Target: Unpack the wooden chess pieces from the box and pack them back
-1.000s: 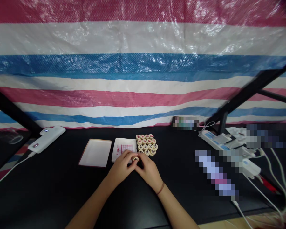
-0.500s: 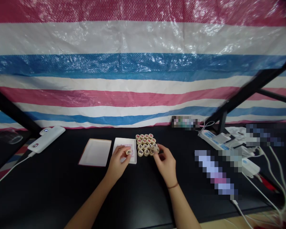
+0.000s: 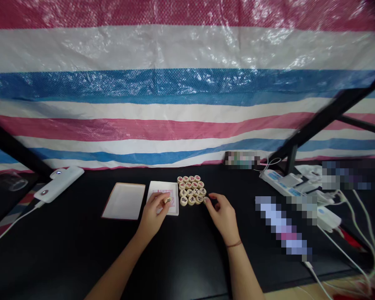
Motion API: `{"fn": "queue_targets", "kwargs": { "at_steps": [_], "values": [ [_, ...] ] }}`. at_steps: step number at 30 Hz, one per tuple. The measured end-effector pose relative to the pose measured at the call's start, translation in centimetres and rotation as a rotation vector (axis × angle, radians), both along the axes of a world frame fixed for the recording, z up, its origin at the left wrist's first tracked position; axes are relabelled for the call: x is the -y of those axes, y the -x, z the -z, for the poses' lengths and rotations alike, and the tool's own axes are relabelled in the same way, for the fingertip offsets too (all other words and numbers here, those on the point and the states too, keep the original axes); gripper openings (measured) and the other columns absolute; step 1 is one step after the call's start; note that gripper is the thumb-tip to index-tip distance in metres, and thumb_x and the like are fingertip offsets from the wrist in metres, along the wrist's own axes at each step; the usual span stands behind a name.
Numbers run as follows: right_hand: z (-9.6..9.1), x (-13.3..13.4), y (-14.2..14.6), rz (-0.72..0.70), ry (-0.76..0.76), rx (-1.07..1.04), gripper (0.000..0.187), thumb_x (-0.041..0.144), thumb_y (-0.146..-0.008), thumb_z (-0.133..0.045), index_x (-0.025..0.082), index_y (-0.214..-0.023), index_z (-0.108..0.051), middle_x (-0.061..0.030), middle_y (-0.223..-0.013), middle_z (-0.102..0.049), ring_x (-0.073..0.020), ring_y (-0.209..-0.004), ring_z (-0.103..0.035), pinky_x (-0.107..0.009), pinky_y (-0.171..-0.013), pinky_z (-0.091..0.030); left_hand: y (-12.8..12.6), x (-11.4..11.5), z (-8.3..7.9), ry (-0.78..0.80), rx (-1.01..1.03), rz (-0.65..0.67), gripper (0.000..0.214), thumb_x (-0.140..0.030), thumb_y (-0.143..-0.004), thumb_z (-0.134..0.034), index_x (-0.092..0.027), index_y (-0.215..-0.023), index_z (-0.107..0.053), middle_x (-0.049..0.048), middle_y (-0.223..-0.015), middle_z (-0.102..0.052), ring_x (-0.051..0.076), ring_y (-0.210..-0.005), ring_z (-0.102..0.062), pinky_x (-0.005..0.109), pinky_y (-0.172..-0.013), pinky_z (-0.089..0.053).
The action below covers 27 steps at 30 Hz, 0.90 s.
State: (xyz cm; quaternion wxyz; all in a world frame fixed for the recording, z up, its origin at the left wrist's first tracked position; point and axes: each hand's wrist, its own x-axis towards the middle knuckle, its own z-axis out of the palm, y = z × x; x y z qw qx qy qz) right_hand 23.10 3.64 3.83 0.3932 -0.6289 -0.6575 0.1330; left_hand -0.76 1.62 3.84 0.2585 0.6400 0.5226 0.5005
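Several round wooden chess pieces with red and black characters lie packed together on the black table. My left hand pinches one such piece over a shallow white box tray that has a red-printed sheet in it. My right hand rests on the table just right of the group, its fingers curled and its fingertips touching the nearest piece. A second white tray or lid lies to the left of the first.
A white power bank with a cable lies at the far left. Power strips, white plugs and cables crowd the right side. A striped tarpaulin hangs behind the table, crossed by black frame bars.
Both hands were together in front of the tray; they parted. The left carried a piece over the tray, and the right moved to the right edge of the group and settled lower.
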Motion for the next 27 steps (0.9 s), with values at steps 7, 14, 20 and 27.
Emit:
{"fn": "queue_targets", "kwargs": {
  "at_steps": [7,14,20,27],
  "values": [
    [-2.8,2.4,6.5,-0.389,0.130,-0.246,0.023,0.036,-0.086,-0.058,0.018,-0.101,-0.062,-0.0020,-0.081,-0.067,-0.0112,-0.058,-0.058,-0.022,-0.058,-0.048,-1.2,1.0,0.5,-0.266,-0.270,0.074,0.030,-0.017,-0.090,-0.050,-0.026,-0.117,-0.060,0.0046,-0.102,-0.060,0.014,-0.090,-0.065,0.028,-0.081,-0.057],
    [-2.6,2.3,6.0,-0.287,0.022,-0.261,0.024,0.033,-0.087,-0.056,0.017,-0.104,-0.064,-0.0054,-0.087,-0.068,-0.0140,-0.068,-0.063,-0.023,-0.062,-0.053,-0.7,1.1,0.0,-0.272,-0.446,0.138,0.040,-0.017,-0.090,-0.048,-0.025,-0.129,-0.051,0.0071,-0.109,-0.064,0.018,-0.102,-0.062,0.033,-0.089,-0.053],
    [-0.5,0.5,0.2,-0.051,-0.020,0.030,0.032,0.037,-0.090,-0.046,0.017,-0.108,-0.064,-0.0121,-0.103,-0.062,-0.0188,-0.078,-0.064,-0.032,-0.071,-0.054,1.3,0.3,-0.3,-0.177,-0.724,0.072,0.030,-0.027,-0.083,-0.060,-0.022,-0.112,-0.065,0.0073,-0.103,-0.067,0.025,-0.095,-0.062,0.044,-0.089,-0.049],
    [1.6,0.4,-0.9,-0.079,0.008,0.133,0.027,0.038,-0.089,-0.047,0.017,-0.099,-0.061,-0.0101,-0.095,-0.065,-0.0196,-0.076,-0.063,-0.032,-0.072,-0.052,1.5,0.3,0.0,0.001,-0.784,0.112,0.028,-0.032,-0.081,-0.063,-0.023,-0.107,-0.067,0.0056,-0.107,-0.067,0.024,-0.097,-0.062,0.043,-0.089,-0.046]
  ]
}}
